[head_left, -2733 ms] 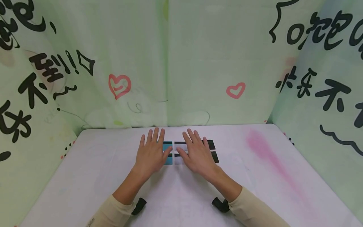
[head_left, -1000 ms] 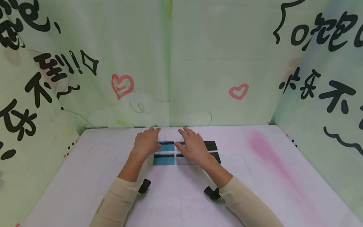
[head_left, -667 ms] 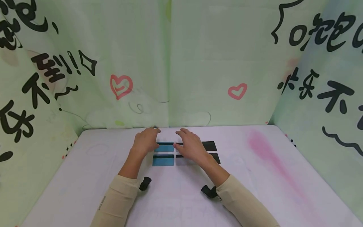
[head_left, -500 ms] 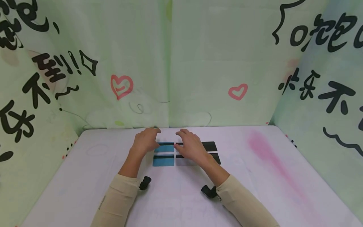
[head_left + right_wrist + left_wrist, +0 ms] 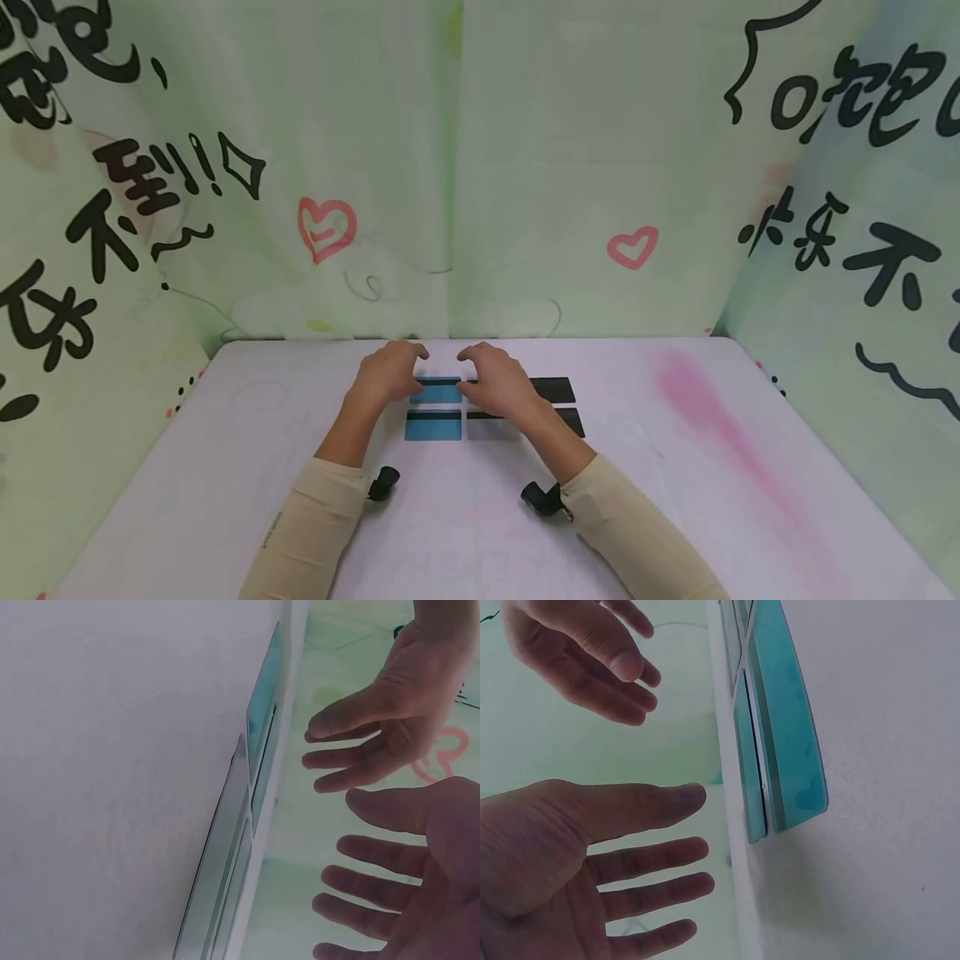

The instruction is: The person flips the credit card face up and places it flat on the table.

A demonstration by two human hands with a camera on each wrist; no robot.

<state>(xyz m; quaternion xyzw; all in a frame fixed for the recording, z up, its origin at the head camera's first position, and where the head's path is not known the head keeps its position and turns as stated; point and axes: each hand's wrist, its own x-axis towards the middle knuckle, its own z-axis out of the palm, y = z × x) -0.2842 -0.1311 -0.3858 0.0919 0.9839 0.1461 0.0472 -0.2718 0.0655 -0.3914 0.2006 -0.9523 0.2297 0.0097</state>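
From where I stand, the white table [image 5: 637,508] fills most of the low part, with green printed curtain [image 5: 532,158] behind it. I take the clock from the crossing gap beside the blue cards, with twelve at the curtain.

The right hand [image 5: 498,379] is at two o'clock, the left hand [image 5: 388,371] at ten, both above the table. In both hands the fingers are loosely bent and parted, and the thumb stands well away, so a wide space remains inside. They hold nothing; in the wrist views the fingertips touch neither card nor table.

Compared with the first frame, when the hands were flat with straight fingers, now they are turned with palms facing each other. The right hand is also slightly closer to the left than half a second ago.

The near blue card [image 5: 433,427] lies at eight o'clock and is now wholly visible; the far blue card [image 5: 441,393] is at ten, partly behind the left thumb. The near lavender card [image 5: 491,429] lies at four; two black cards [image 5: 553,390] are farther, around three.
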